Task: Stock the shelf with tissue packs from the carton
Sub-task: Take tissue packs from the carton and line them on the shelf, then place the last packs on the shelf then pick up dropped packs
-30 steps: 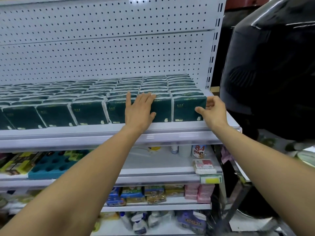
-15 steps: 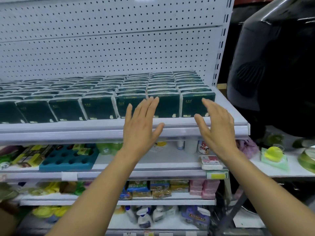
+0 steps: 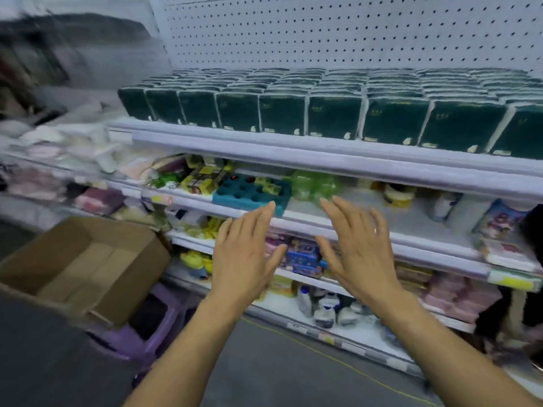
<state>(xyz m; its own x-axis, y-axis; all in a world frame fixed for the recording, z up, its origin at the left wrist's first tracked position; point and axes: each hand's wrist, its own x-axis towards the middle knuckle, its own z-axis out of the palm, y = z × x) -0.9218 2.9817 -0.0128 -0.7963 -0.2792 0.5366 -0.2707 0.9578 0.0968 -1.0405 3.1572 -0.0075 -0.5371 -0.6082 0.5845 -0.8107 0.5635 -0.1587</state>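
Dark green tissue packs (image 3: pixel 335 117) stand in several tight rows across the top white shelf (image 3: pixel 293 148), filling it from left to right. The brown carton (image 3: pixel 88 265) sits open at lower left on a purple stool; its inside shows only bare cardboard. My left hand (image 3: pixel 245 257) and my right hand (image 3: pixel 357 251) hover side by side in mid-air below the tissue shelf, fingers straight and spread, holding nothing and touching nothing. Both hands are to the right of the carton.
A teal tray (image 3: pixel 249 192), green bottles (image 3: pixel 314 186) and small boxes fill the second shelf. Lower shelves carry blue packs (image 3: pixel 304 255), spray bottles (image 3: pixel 323 306) and pink packs (image 3: pixel 458 292). Blurred soft goods (image 3: pixel 67 154) lie at left. Grey floor (image 3: pixel 264 368) lies below.
Both hands have left the front tissue packs and dropped away from the shelf, open. The view has swung left and down, bringing the carton into sight.
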